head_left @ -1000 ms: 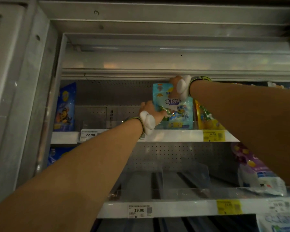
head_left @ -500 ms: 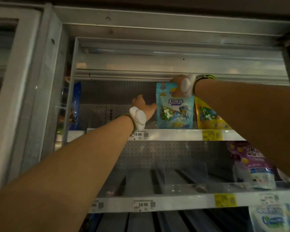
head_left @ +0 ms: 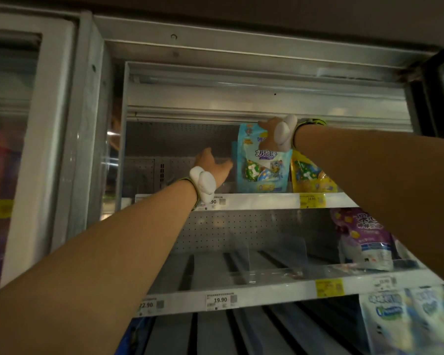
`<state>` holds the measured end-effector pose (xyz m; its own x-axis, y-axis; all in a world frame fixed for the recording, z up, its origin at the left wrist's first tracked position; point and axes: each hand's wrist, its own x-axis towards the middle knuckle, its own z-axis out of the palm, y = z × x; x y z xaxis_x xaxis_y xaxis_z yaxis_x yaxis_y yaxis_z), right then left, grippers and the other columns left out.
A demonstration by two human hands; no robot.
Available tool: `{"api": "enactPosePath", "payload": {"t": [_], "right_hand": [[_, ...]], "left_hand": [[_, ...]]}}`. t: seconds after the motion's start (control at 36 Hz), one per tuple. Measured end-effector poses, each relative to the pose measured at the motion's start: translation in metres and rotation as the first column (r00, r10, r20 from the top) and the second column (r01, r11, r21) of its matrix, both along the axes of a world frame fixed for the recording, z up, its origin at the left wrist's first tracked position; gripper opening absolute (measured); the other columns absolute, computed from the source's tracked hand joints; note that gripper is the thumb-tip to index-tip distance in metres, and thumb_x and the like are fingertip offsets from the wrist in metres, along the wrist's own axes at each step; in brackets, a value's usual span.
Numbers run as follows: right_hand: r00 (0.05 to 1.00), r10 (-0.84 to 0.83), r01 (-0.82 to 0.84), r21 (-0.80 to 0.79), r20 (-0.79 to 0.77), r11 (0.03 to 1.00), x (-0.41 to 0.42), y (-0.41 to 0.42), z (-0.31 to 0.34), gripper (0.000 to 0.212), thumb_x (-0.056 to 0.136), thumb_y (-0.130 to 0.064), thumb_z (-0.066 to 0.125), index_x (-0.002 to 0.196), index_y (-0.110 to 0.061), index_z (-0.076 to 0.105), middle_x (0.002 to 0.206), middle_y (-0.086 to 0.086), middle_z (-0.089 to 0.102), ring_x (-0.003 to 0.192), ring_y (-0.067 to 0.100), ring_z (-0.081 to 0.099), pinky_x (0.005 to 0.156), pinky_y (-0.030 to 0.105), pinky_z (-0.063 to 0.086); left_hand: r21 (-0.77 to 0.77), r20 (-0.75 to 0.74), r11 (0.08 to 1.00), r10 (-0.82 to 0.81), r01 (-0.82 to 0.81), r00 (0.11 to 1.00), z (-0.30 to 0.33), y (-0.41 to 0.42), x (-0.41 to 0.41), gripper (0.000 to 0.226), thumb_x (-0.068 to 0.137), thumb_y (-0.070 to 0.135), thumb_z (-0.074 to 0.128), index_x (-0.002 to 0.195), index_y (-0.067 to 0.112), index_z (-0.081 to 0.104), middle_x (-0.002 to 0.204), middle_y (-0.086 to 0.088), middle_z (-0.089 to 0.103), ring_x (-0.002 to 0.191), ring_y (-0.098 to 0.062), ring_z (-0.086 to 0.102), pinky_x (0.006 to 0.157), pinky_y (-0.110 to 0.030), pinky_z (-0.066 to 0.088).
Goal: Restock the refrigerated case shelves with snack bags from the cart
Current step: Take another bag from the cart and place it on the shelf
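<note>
A light blue snack bag (head_left: pixel 263 167) stands upright on the top shelf (head_left: pixel 254 201) of the refrigerated case. My right hand (head_left: pixel 272 135) grips the bag's top edge from above. My left hand (head_left: pixel 212 166) reaches into the bare space just left of the bag with fingers spread, thumb close to the bag's left edge; whether it touches is unclear. Both wrists carry white attachments. A yellow snack bag (head_left: pixel 310 175) leans directly right of the blue one.
The middle shelf (head_left: pixel 241 293) has clear plastic dividers and a purple-white bag (head_left: pixel 364 242) at its right. White-blue bags (head_left: pixel 408 321) sit lower right. Price tags line the shelf fronts. A glass door frame (head_left: pixel 69 139) stands at left, the case's top rail just above my right hand.
My left hand let go of the blue bag's lower left side and moved left into the bare shelf space. My right hand kept its hold on the bag top. The view shifted left.
</note>
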<state>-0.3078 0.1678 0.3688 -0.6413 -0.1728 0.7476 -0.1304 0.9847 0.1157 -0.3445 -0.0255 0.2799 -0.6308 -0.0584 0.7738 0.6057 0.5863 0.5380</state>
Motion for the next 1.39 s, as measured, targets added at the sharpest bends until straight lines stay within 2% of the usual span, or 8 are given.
{"api": "enactPosePath", "payload": {"t": [0.33, 0.47, 0.67, 0.86, 1.0, 1.19, 1.31, 1.39], "right_hand": [[0.999, -0.029, 0.030, -0.045, 0.033, 0.999, -0.035, 0.005, -0.001, 0.088, 0.087, -0.035, 0.070, 0.153, -0.011, 0.017, 0.158, 0.021, 0.011, 0.144, 0.040, 0.019, 0.117, 0.051, 0.019], [0.999, -0.016, 0.020, -0.090, 0.041, 0.996, -0.055, 0.021, -0.003, 0.092, 0.086, -0.037, 0.070, 0.155, -0.017, 0.012, 0.160, 0.018, 0.003, 0.146, 0.039, 0.014, 0.118, 0.050, 0.017], [0.997, -0.074, 0.076, -0.146, 0.021, 0.986, -0.072, 0.038, -0.020, 0.077, 0.100, -0.044, 0.044, 0.155, -0.020, -0.004, 0.162, 0.008, -0.010, 0.150, 0.028, 0.002, 0.117, 0.037, 0.012], [1.000, -0.004, -0.002, -0.201, -0.030, 0.980, -0.087, 0.043, -0.027, 0.078, 0.094, -0.039, 0.058, 0.155, -0.018, 0.014, 0.160, 0.015, 0.010, 0.147, 0.032, 0.013, 0.116, 0.036, 0.020], [0.999, 0.011, -0.019, -0.207, -0.041, 0.978, -0.094, 0.048, -0.033, 0.075, 0.090, -0.032, 0.062, 0.153, -0.018, 0.024, 0.155, 0.019, 0.023, 0.141, 0.038, 0.026, 0.115, 0.044, 0.027], [1.000, -0.030, 0.027, -0.210, -0.008, 0.977, -0.092, 0.047, -0.033, 0.069, 0.098, -0.034, 0.052, 0.153, -0.011, 0.017, 0.156, 0.015, 0.025, 0.146, 0.031, 0.016, 0.113, 0.032, 0.025], [0.999, -0.051, 0.054, -0.204, 0.017, 0.977, -0.091, 0.047, -0.034, 0.066, 0.099, -0.035, 0.051, 0.152, -0.010, 0.021, 0.154, 0.016, 0.029, 0.143, 0.030, 0.024, 0.111, 0.031, 0.029], [0.998, -0.053, 0.056, -0.208, 0.017, 0.976, -0.092, 0.044, -0.035, 0.061, 0.099, -0.032, 0.050, 0.150, -0.011, 0.025, 0.153, 0.015, 0.031, 0.142, 0.029, 0.027, 0.109, 0.031, 0.029]], "left_hand": [[-0.041, 0.009, 0.998, -0.039, 0.039, 0.999, -0.006, -0.001, -0.008, 0.067, 0.097, 0.034, 0.057, 0.154, 0.015, 0.029, 0.152, -0.008, 0.044, 0.136, -0.027, 0.046, 0.109, -0.033, 0.039], [-0.035, -0.017, 0.999, -0.029, 0.028, 0.999, 0.000, 0.013, -0.021, 0.060, 0.095, 0.034, 0.056, 0.150, 0.017, 0.038, 0.147, -0.006, 0.051, 0.130, -0.027, 0.052, 0.109, -0.038, 0.042], [-0.027, -0.013, 0.999, -0.044, 0.044, 0.999, 0.014, 0.029, -0.038, 0.060, 0.098, 0.034, 0.055, 0.150, 0.011, 0.037, 0.143, -0.010, 0.054, 0.126, -0.029, 0.055, 0.104, -0.036, 0.045], [-0.028, -0.077, 0.999, -0.048, 0.046, 0.996, 0.023, 0.043, -0.054, 0.031, 0.099, 0.022, 0.053, 0.127, 0.008, 0.059, 0.124, -0.012, 0.066, 0.109, -0.031, 0.063, 0.088, -0.032, 0.050], [-0.007, -0.098, 0.998, -0.067, 0.066, 0.993, 0.026, 0.050, -0.060, 0.029, 0.099, 0.011, 0.049, 0.123, 0.004, 0.063, 0.124, -0.015, 0.065, 0.112, -0.034, 0.061, 0.093, -0.035, 0.050], [0.033, -0.029, 0.996, -0.082, 0.083, 0.996, 0.032, 0.056, -0.066, 0.037, 0.101, 0.014, 0.049, 0.137, 0.004, 0.050, 0.137, -0.016, 0.056, 0.123, -0.034, 0.055, 0.093, -0.030, 0.044], [0.038, 0.013, 0.995, -0.091, 0.091, 0.996, 0.036, 0.055, -0.071, 0.031, 0.100, 0.015, 0.049, 0.125, 0.001, 0.059, 0.129, -0.018, 0.062, 0.114, -0.036, 0.060, 0.082, -0.029, 0.043], [0.050, 0.033, 0.994, -0.096, 0.095, 0.995, 0.036, 0.054, -0.074, 0.030, 0.101, 0.013, 0.046, 0.122, -0.001, 0.062, 0.126, -0.019, 0.062, 0.115, -0.036, 0.059, 0.085, -0.029, 0.042]]}}
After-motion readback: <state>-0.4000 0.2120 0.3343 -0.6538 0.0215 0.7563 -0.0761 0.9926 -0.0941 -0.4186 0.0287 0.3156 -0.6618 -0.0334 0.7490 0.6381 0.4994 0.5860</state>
